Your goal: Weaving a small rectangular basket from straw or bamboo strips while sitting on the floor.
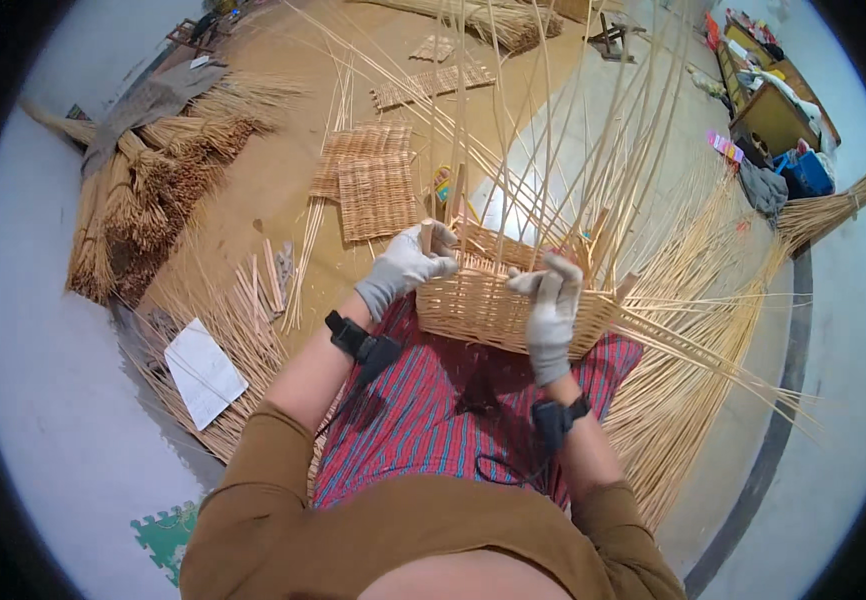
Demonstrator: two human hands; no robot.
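Note:
An unfinished wicker basket (473,305) rests on my lap, its woven wall facing me and long upright willow rods (643,150) rising from its far and right sides. My left hand (413,262), in a pale work glove, closes on the basket's left corner beside a short wooden stake (427,236). At the near wall, right of the middle, my right hand (553,305) is gloved too. Its fingers are bent at the basket's rim; what lies between them is too small to make out.
Woven wicker panels (378,195) lie on the floor ahead. Bundled rods (153,190) are stacked at the left. Loose rods (693,400) spread along my right side. A white sheet (205,375) lies at left, and a striped red cloth (403,430) covers my lap.

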